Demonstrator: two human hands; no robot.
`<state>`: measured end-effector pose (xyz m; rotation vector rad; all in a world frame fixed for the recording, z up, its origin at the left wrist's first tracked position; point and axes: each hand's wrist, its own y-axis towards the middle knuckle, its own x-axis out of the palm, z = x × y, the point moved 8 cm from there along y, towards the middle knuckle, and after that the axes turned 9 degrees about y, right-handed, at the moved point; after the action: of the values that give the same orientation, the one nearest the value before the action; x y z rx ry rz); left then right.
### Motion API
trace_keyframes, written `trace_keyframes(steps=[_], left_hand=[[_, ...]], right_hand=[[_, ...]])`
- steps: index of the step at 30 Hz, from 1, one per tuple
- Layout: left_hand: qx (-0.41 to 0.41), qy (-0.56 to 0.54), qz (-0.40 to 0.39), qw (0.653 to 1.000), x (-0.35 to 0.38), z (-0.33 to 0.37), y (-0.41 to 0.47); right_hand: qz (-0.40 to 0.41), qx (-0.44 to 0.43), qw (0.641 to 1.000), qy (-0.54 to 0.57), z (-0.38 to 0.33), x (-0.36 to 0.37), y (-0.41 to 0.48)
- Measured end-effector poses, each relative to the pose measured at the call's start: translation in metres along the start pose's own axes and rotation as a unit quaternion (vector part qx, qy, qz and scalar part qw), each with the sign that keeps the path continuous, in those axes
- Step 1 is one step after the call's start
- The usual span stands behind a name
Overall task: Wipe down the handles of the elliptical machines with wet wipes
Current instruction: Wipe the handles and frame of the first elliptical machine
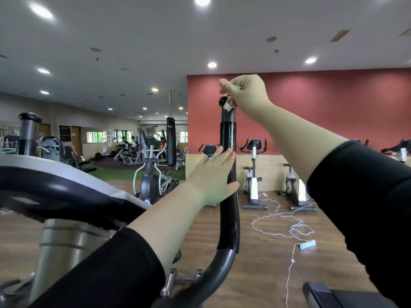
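The elliptical's right handle (229,134) rises as a black curved bar in the middle of the view, with a grey section and a round black cap at its top. My right hand (244,92) is closed over that cap, pressing a small white wet wipe (228,106) against it. My left hand (213,174) lies flat against the handle's black grip lower down, fingers extended, thumb on the near side. The machine's left handle (29,132) stands at the far left, untouched.
The elliptical's console and body (66,187) fill the lower left. Exercise bikes (253,174) line the red wall ahead. A white cable with a power strip (308,244) trails over the wooden floor. A punching bag (171,141) and another elliptical stand further back.
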<state>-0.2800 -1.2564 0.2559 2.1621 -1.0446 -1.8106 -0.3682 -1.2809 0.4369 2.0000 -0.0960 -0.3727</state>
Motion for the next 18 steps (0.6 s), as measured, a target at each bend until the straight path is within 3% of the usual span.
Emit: trace_keyframes(steps=[6, 10, 18], left_hand=[[-0.039, -0.047, 0.054, 0.997, -0.035, 0.011, -0.040], [-0.056, -0.086, 0.049, 0.994, -0.052, 0.020, -0.071], [-0.080, -0.153, 0.023, 0.985, -0.078, 0.042, -0.123]], right_hand=[[-0.123, 0.001, 0.984, -0.128, -0.037, -0.016, -0.055], [-0.205, 0.037, 0.955, -0.211, -0.060, -0.028, -0.094], [-0.256, 0.088, 0.922, -0.276, -0.098, -0.054, -0.166]])
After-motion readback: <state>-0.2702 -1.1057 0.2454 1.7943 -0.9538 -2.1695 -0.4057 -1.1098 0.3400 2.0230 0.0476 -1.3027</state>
